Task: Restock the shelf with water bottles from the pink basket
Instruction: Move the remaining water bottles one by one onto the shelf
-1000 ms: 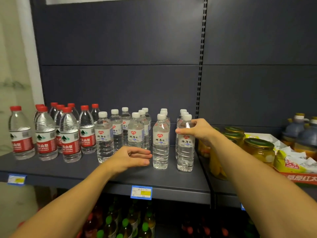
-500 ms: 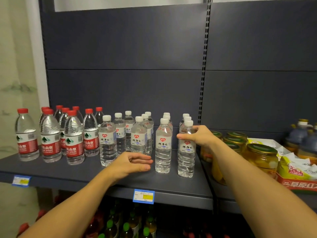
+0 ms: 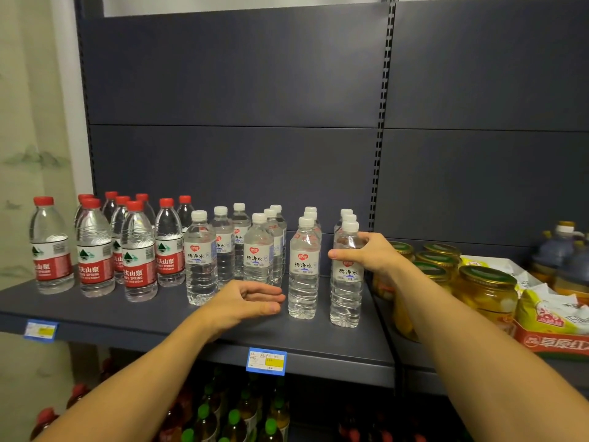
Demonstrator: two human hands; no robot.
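Note:
On the dark grey shelf [image 3: 127,317] stand rows of white-capped water bottles [image 3: 258,250] and, to their left, red-capped ones [image 3: 139,256]. My right hand [image 3: 371,253] grips the shoulder of the front white-capped bottle [image 3: 345,295] in the rightmost row, which stands upright on the shelf. My left hand [image 3: 247,303] hovers over the shelf's front with fingers loosely curled, holding nothing, just left of another front bottle [image 3: 303,275]. The pink basket is out of view.
Glass jars with green-gold lids [image 3: 484,288] and a yellow packaged carton [image 3: 554,323] fill the neighbouring shelf on the right, with dark bottles [image 3: 564,250] behind. Green-capped drinks [image 3: 236,416] stand on the shelf below. A blue price tag [image 3: 266,361] hangs on the edge.
The view has tilted up slightly. My right hand stays closed on the same bottle and my left hand stays hovering in about the same place.

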